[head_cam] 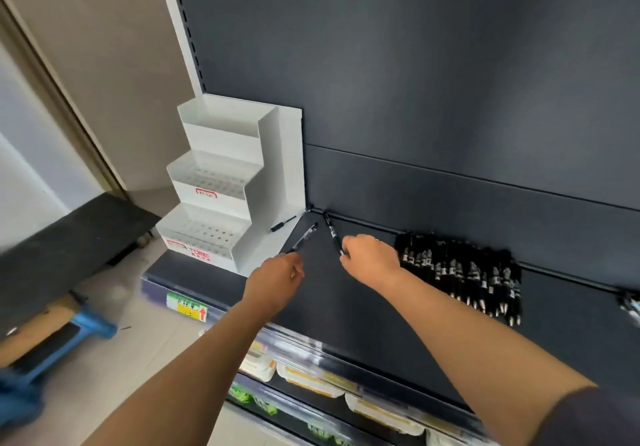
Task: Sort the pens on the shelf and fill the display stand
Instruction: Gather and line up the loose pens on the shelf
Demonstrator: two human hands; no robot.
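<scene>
Display stand (214,199) left of centre: no pens seen in it yet. Your left hand (277,279) pinches left pen (304,236) by its end; right hand (372,255), centre, pinches right pen (333,232). Pen pile (460,272) lies right of centre on shelf (346,307). Seat each pen upright, one hole apiece, back row first.

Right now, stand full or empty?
Empty. No pen stands in any tier of the stand; the holes show bare. The pens lie piled on the shelf to its right.

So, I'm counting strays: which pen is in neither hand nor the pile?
The small pen lying alone on white beside the stand's steps, far left of the pile; no hand touches it.
</scene>
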